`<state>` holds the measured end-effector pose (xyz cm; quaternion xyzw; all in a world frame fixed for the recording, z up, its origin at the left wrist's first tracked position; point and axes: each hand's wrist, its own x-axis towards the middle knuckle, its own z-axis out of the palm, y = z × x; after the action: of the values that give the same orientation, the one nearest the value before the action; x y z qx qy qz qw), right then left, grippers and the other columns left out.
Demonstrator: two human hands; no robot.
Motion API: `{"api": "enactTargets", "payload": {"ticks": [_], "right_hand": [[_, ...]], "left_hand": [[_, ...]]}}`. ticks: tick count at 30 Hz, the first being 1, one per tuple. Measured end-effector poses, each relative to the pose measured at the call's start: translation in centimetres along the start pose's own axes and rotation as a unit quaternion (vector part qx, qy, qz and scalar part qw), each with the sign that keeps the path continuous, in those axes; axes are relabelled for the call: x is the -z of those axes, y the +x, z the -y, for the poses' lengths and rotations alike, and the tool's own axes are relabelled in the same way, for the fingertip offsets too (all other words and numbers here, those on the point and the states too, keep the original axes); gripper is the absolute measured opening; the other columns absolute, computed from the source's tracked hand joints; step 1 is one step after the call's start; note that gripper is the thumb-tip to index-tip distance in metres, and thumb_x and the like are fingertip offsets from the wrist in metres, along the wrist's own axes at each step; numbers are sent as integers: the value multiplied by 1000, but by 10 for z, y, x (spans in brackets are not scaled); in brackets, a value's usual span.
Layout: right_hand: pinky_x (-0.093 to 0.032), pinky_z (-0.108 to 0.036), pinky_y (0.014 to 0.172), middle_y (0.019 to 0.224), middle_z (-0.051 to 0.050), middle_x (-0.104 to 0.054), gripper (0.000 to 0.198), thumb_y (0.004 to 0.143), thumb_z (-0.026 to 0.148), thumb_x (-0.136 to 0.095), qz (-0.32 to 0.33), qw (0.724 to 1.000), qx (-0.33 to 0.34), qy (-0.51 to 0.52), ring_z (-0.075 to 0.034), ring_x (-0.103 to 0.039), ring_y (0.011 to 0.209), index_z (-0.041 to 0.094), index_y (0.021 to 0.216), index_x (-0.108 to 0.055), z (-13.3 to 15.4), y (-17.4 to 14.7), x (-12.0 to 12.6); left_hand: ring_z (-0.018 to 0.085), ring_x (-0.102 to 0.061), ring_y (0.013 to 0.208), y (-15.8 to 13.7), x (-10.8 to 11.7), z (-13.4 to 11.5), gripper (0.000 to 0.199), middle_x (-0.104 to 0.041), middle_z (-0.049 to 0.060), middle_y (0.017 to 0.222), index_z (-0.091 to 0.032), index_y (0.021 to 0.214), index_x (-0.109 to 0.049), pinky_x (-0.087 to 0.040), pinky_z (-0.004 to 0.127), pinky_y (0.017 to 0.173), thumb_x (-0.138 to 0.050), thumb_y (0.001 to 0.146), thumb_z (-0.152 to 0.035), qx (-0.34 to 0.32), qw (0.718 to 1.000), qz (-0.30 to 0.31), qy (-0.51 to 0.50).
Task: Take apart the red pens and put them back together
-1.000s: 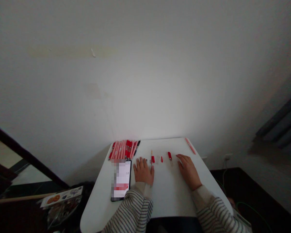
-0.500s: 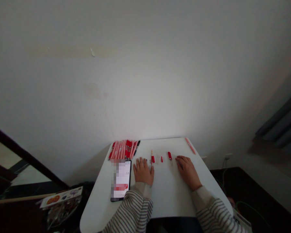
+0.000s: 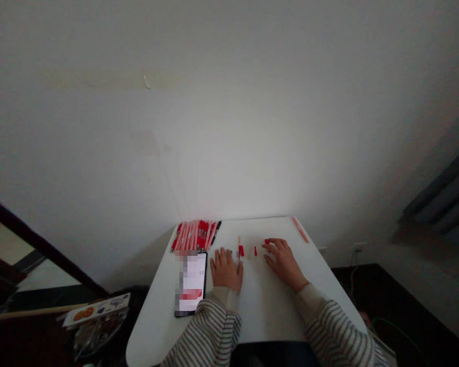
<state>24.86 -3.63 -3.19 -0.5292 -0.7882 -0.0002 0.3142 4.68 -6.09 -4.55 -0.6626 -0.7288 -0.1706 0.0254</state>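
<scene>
My left hand (image 3: 226,271) lies flat on the white table (image 3: 268,311), fingers spread, between a phone (image 3: 194,280) and small pen parts. Beside its thumb are a thin refill (image 3: 239,239) and a red pen piece (image 3: 241,251). A smaller red piece (image 3: 255,251) lies further right, near a clear part that is hard to make out. My right hand (image 3: 285,259) hovers over or rests on a red-ended piece (image 3: 266,241), mostly hidden under its fingers. Those fingers are bent and apart; whether they grip the piece I cannot tell.
A row of pink, red and black pens (image 3: 195,235) lies at the back left of the table. One pink pen (image 3: 300,230) lies by the right edge. The wall (image 3: 237,153) rises right behind the table. A bin-like container with a printed sheet (image 3: 99,310) stands at lower left.
My right hand has moved left and now covers most of the red-ended piece, which lay uncovered beside it before. My left hand has stayed in place.
</scene>
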Motion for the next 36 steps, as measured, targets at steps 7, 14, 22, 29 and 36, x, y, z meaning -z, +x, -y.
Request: {"api": "enactTargets", "payload": {"ticks": [7, 14, 22, 29, 36], "right_hand": [[-39, -41, 97, 118, -9, -57, 27, 82, 21, -55, 2, 999, -21, -49, -25, -42, 116, 24, 106, -67, 12, 9, -15], [-39, -42, 96, 117, -8, -57, 23, 86, 25, -52, 1, 998, -26, -52, -25, -42, 115, 27, 103, -68, 14, 8, -15], [-35, -43, 98, 116, -8, -58, 23, 86, 24, -53, -36, 999, -26, -23, -24, -44, 113, 22, 106, -63, 8, 7, -16], [-35, -40, 93, 104, -7, -64, 21, 88, 38, -51, -98, 994, -54, 16, -23, -49, 104, 21, 90, -63, -15, 5, -9], [-36, -39, 84, 91, -8, -66, 35, 87, 51, -49, -159, 983, -84, 44, -24, -52, 93, 22, 78, -66, -35, -2, -11]], "left_hand": [[30, -34, 135, -1, 2, -1, 54, -45, 16, 142, -12, 130, -50, -25, 51, 112, -40, 85, -40, 8, 1000, -1, -6], [30, -31, 136, 0, 1, -1, 56, -42, 15, 144, -11, 132, -48, -23, 50, 113, -37, 87, -43, 7, 1000, 11, -3], [31, -31, 137, 0, -4, 1, 57, -41, 16, 144, -10, 132, -47, -23, 51, 113, -37, 87, -43, 6, 1000, 6, -5], [31, -31, 136, -1, -1, -1, 56, -41, 15, 144, -10, 132, -47, -24, 51, 113, -38, 86, -41, 8, 1000, 9, -7], [33, -33, 135, 0, -1, 1, 55, -44, 18, 142, -8, 130, -49, -26, 52, 112, -41, 85, -39, 4, 1000, 0, -15]]}}
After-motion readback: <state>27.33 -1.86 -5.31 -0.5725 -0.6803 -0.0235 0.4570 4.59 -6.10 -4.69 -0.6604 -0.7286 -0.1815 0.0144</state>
